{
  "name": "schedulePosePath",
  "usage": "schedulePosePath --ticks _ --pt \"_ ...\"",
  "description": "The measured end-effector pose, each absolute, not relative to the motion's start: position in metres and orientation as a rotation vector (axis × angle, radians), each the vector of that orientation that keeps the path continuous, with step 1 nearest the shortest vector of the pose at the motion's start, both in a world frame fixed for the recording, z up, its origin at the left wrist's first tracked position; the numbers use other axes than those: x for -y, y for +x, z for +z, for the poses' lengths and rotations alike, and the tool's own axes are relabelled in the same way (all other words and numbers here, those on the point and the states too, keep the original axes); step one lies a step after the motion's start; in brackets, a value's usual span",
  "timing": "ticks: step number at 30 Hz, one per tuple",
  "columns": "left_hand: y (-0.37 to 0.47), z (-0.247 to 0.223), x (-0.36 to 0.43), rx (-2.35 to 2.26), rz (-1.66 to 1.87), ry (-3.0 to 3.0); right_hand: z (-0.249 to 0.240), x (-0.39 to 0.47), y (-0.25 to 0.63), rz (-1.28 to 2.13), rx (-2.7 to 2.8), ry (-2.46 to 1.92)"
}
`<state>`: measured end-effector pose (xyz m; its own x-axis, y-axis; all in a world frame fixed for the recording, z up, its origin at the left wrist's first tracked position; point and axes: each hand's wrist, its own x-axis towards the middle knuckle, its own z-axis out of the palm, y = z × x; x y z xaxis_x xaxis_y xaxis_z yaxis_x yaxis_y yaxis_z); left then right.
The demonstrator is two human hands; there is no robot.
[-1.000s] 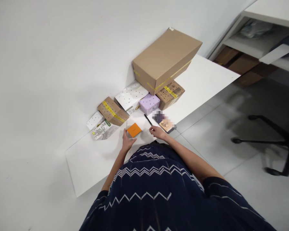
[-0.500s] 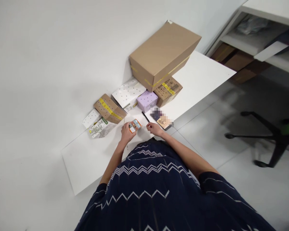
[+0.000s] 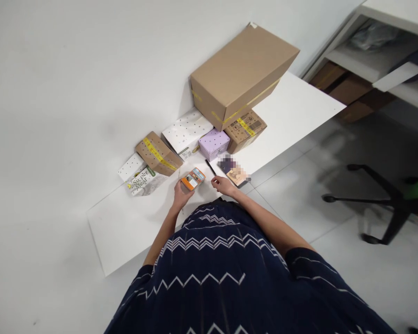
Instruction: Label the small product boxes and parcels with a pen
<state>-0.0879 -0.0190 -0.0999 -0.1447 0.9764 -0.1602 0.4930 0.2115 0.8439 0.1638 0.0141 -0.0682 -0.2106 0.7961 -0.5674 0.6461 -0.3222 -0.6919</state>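
My left hand (image 3: pixel 183 195) grips a small box (image 3: pixel 192 179) with orange edges and a colourful printed face, holding it above the white table (image 3: pixel 125 232). My right hand (image 3: pixel 224 185) rests at the table's near edge with its fingers curled. A slim black pen-like stick (image 3: pixel 211 167) runs up to those fingertips; whether they grip it is hidden. Just right of the stick is a flat dark item (image 3: pixel 234 170) with a partly pixelated picture. A lilac dotted box (image 3: pixel 214 144) stands behind the stick.
Along the wall are a large cardboard box (image 3: pixel 244 69), a smaller brown box (image 3: pixel 246 131), a white dotted box (image 3: pixel 187 132), a brown taped box (image 3: pixel 158 153) and a white lettered box (image 3: pixel 144 181). A wheeled chair base (image 3: pixel 386 202) and shelves (image 3: pixel 355 55) are on the right.
The small box in my left hand has turned and tipped, showing more of its orange side and printed face. My right hand has stayed nearly still. The view has shifted slightly.
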Motion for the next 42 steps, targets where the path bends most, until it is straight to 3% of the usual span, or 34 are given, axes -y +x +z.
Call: schedulePosePath --ticks 10,22,32,42 --pt "-0.066 -0.073 -0.004 -1.716 0.685 1.862 -0.07 -0.014 0.168 1.539 1.705 -1.875" --pt "-0.085 -0.098 0.012 -1.782 0.728 1.586 -0.07 -0.016 0.17 1.514 1.709 -1.87" --pt "-0.067 -0.113 0.039 -1.579 0.736 1.754 -0.083 -0.016 0.159 1.824 1.354 -1.804" --pt "-0.055 -0.128 0.05 -1.671 0.803 0.672 -0.093 -0.017 0.159 1.807 1.396 -1.871"
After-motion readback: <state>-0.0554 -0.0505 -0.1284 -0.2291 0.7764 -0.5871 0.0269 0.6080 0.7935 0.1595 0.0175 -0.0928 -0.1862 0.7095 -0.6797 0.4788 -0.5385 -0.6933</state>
